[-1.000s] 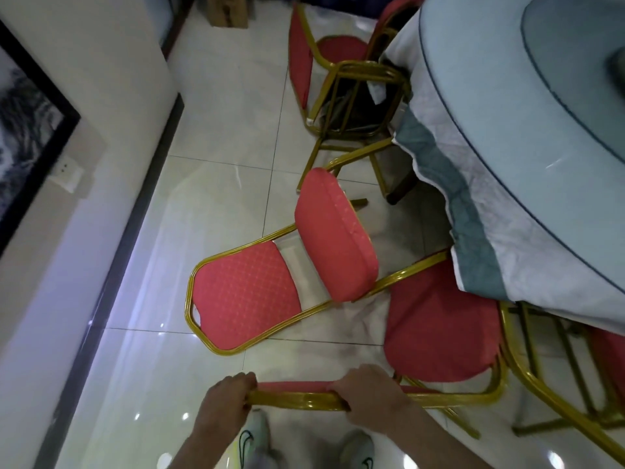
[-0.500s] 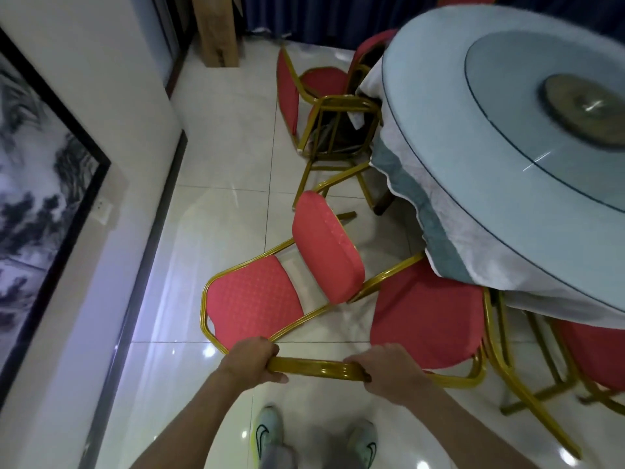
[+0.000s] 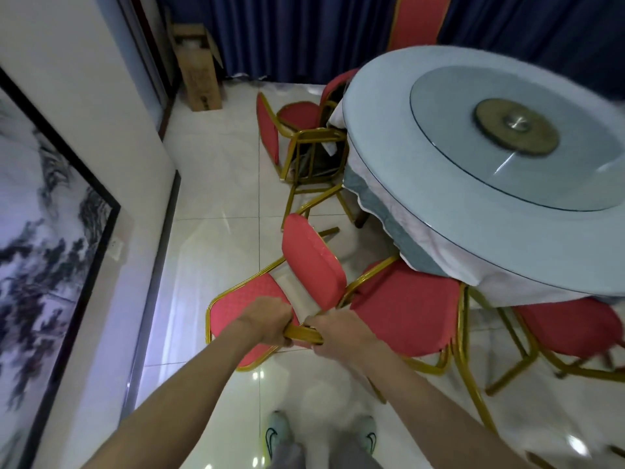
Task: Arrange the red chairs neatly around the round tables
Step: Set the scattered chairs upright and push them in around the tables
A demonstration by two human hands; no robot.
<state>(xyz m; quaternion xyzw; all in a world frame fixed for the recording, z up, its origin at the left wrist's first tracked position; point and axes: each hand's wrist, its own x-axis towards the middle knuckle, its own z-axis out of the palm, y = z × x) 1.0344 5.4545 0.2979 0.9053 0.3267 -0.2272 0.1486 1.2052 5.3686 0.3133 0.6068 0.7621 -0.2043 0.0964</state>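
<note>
Since the round table (image 3: 382, 140) lies ahead-right of the grip, the held red chair (image 3: 402, 316) points seat-first at it. Count: one table; at least five red chairs, including a tipped chair (image 3: 313, 265) just left. Grip: left hand (image 3: 267, 319) and right hand (image 3: 338, 333) wrap the held chair's gold top rail (image 3: 302, 334), right nearer the table.

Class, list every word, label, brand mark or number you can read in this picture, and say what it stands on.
No word or number here can be read.
Cardboard box: dark print near its base, too blurred to read.
Shoes: a dark curved logo mark on each, no letters.
Painting: ink landscape, no writing visible.
</note>
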